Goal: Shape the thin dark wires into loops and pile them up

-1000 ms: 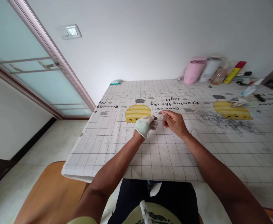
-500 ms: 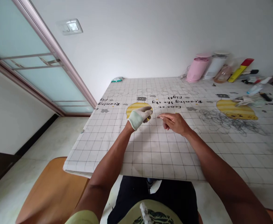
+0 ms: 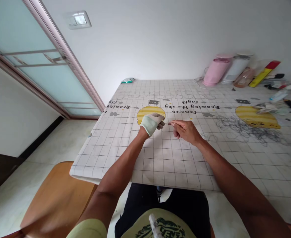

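My left hand (image 3: 150, 124) wears a pale, thin work glove and is held over the tablecloth, its fingers drawn together in a pinch. Just to its right, my bare right hand (image 3: 185, 131) has thumb and forefinger pressed together. A small dark tip shows at the right fingertips, too small to name. The hands face each other with a narrow gap between them. Whatever thin thing either one grips cannot be made out. On the right of the table lies a loose tangle of dark, thin strands (image 3: 253, 130). Faint curled strands (image 3: 165, 95) lie in a row towards the back.
A grid-patterned tablecloth (image 3: 160, 165) covers the table against the wall. Along its back right stand a pink cylinder (image 3: 217, 71), a white one (image 3: 236, 69), a bottle (image 3: 244, 77) and a yellow-red box (image 3: 264, 74). A crumpled glove (image 3: 271, 107) lies right; a small packet (image 3: 127, 80) sits back left.
The view has shifted slightly, so table and background sit a little differently. My left hand has come a little nearer my right hand; both keep their pinched shape.
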